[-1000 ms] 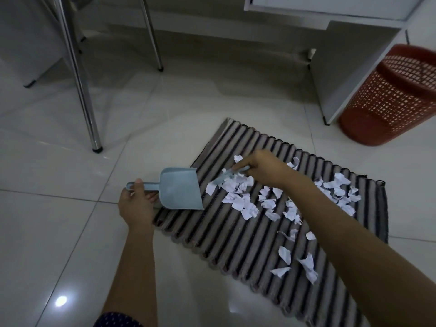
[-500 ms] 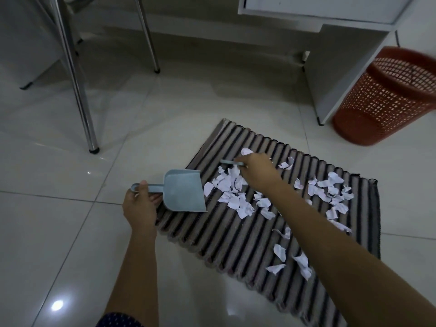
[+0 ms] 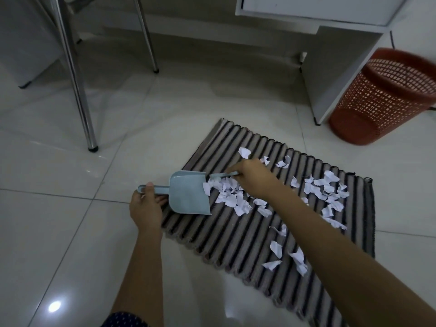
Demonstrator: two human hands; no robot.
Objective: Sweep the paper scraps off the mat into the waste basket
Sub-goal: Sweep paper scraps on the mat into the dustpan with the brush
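Paper scraps (image 3: pixel 232 197) lie between hands gripping dustpan (image 3: pixel 186 192) and brush (image 3: pixel 223 175).

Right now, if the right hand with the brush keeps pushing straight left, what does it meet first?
The right hand would first push the scrap pile into the dustpan mouth; depth is unclear.

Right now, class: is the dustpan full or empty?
Nearly empty. The dustpan shows bare blue inside; only one paper scrap lies at its lip, the pile beside it on the mat.
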